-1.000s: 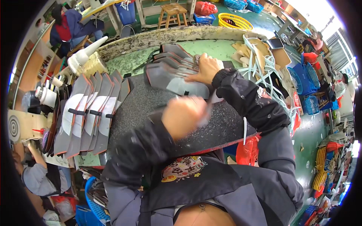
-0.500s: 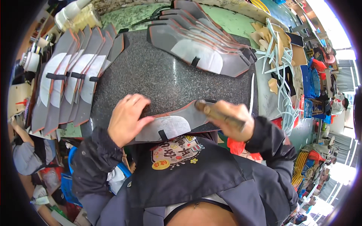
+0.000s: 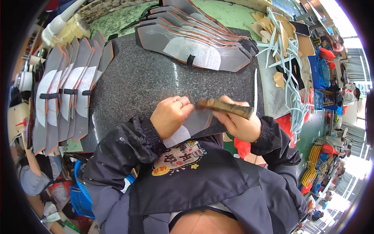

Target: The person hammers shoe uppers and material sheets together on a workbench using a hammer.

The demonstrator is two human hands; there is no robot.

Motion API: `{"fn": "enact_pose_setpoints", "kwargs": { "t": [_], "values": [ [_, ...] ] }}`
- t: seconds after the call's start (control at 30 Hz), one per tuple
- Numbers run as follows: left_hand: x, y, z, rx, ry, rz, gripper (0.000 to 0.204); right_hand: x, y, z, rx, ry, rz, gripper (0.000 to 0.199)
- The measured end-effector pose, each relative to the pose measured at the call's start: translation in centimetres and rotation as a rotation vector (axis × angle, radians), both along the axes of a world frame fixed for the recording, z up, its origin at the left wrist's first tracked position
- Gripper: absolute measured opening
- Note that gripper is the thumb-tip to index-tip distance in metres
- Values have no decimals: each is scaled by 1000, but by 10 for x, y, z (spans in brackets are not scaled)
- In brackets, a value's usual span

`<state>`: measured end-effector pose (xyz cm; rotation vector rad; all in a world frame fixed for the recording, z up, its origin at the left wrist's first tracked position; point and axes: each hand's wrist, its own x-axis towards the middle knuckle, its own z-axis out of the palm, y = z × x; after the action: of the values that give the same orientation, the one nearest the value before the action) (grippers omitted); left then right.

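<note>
At the near edge of the dark slab, the left hand had its fingers curled over a gray piece; whether it pinched or only pressed, I could not tell. The right hand was grasping a worn tool above the piece's right part. Work on this one seemed in progress. Farther lay a fanned row of similar pieces, and leftward a second group; which were finished was not certain. Pale strips crowded the right side, a thin white strip lay near the right hand, and the left hand hid much of the piece.
</note>
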<state>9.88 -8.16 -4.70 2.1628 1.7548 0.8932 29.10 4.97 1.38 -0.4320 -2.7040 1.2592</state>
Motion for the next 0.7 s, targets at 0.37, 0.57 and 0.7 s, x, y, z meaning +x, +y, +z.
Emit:
{"fn": "enact_pose_setpoints", "kwargs": {
  "t": [0.37,0.57,0.7],
  "values": [
    [22,-40,12,-131,90,179,32,-10,20,-23,286,25,109,17],
    [28,-44,22,-178,366,127,44,-18,11,-23,366,-23,252,21],
    [29,-45,14,-46,406,161,27,-19,-7,-8,173,20,145,31]
  ]
}}
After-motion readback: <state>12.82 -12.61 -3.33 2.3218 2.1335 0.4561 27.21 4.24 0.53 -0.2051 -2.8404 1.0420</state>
